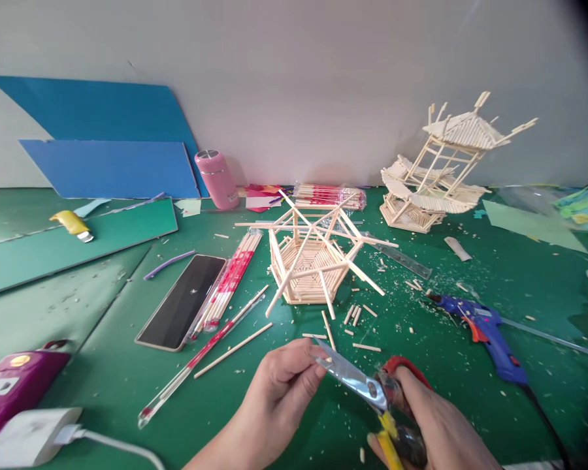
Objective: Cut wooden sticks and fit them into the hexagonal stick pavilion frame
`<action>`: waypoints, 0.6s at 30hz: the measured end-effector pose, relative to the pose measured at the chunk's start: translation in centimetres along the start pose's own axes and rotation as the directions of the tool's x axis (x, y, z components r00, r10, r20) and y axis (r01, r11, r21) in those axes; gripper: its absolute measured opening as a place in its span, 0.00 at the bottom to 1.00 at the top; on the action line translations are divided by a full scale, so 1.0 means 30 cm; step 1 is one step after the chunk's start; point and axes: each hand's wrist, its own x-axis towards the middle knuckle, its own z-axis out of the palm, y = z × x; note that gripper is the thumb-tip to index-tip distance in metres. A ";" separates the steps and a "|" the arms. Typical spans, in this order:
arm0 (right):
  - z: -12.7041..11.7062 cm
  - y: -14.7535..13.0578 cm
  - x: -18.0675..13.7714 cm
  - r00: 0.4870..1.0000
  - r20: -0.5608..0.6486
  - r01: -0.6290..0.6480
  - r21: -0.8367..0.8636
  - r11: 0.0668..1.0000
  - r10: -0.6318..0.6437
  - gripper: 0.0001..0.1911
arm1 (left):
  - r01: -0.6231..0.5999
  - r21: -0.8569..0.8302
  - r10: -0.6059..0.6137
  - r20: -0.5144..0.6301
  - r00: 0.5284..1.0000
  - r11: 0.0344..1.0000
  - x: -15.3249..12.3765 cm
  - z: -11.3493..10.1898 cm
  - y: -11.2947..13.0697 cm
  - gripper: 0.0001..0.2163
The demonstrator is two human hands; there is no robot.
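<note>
My left hand [287, 385] is closed in a pinch at the front. A thin wooden stick sits in its fingers, mostly hidden, its pale end showing by the scissor blades. My right hand [436, 418] grips a pair of scissors [350, 375] with a red handle and yellow tape, the blades pointing up and left to my left fingertips. Beyond both hands stands a six-sided frame of wooden sticks [311, 274], with long sticks crossing over its top. Short cut sticks [355, 315] lie in front of it.
A blue glue gun [490, 333] lies right, near a two-tiered stick pavilion [436, 170]. To the left are a phone [181, 300], bagged sticks [235, 274], a yellow cutter [72, 224], a power strip [22, 385] and a white charger [34, 437]. A pink bottle [217, 179] stands behind.
</note>
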 end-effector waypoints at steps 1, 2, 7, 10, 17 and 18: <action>0.000 0.001 0.000 1.000 0.008 0.001 -0.001 1.000 0.000 0.18 | 0.003 -0.004 -0.003 0.001 1.000 1.000 0.000 0.000 0.000 0.10; 0.001 0.001 0.000 1.000 0.017 -0.003 -0.002 1.000 0.003 0.17 | 0.008 -0.010 -0.008 -0.001 1.000 1.000 -0.001 0.000 0.000 0.10; 0.008 0.005 0.004 0.999 0.054 -0.004 -0.010 1.000 0.005 0.20 | 0.032 -0.037 -0.032 0.000 0.999 0.999 -0.001 0.001 0.003 0.10; 0.011 0.007 0.004 0.999 0.040 0.008 -0.035 0.999 -0.007 0.20 | 0.054 -0.057 -0.053 0.010 0.999 0.997 0.000 0.000 0.005 0.10; 0.010 0.005 -0.004 1.000 0.000 0.025 -0.053 0.998 -0.025 0.18 | 0.099 -0.080 -0.099 0.016 0.995 0.992 0.001 -0.002 0.003 0.10; 0.010 0.005 -0.003 1.000 -0.009 0.028 -0.046 0.999 -0.029 0.18 | 0.101 -0.082 -0.100 0.015 0.995 0.991 0.000 -0.002 0.004 0.10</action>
